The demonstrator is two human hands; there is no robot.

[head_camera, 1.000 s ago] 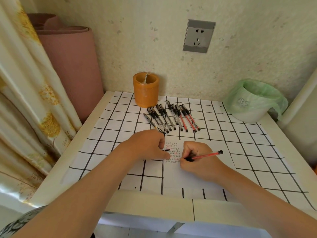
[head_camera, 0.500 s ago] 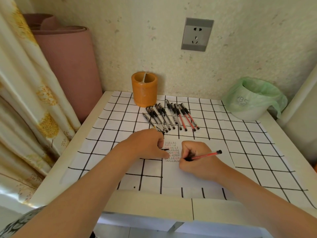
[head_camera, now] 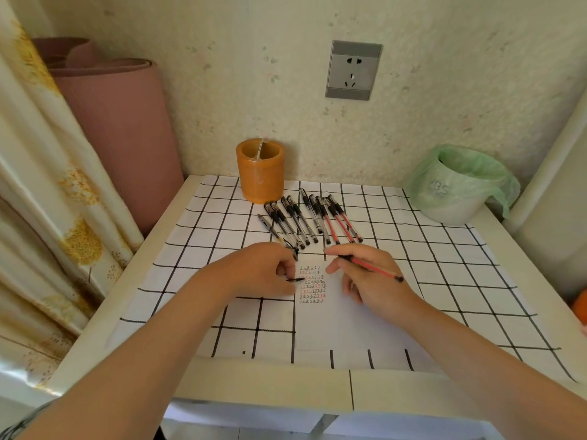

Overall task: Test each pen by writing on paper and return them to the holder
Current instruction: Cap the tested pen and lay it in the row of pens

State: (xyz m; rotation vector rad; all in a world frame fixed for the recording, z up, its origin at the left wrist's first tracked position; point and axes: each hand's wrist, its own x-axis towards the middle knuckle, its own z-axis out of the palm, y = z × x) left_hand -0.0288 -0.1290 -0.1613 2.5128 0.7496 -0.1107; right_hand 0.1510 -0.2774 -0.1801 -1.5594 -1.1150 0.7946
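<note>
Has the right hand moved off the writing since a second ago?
Yes. The right hand has lifted the red pen away from the written rows on the paper, swinging its tip up toward the row of pens.

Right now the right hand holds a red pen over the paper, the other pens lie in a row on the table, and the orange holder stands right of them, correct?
Not quite. In the head view the orange holder stands left of the row of pens, toward the back. The rest holds: the right hand holds the red pen over the paper.
</note>
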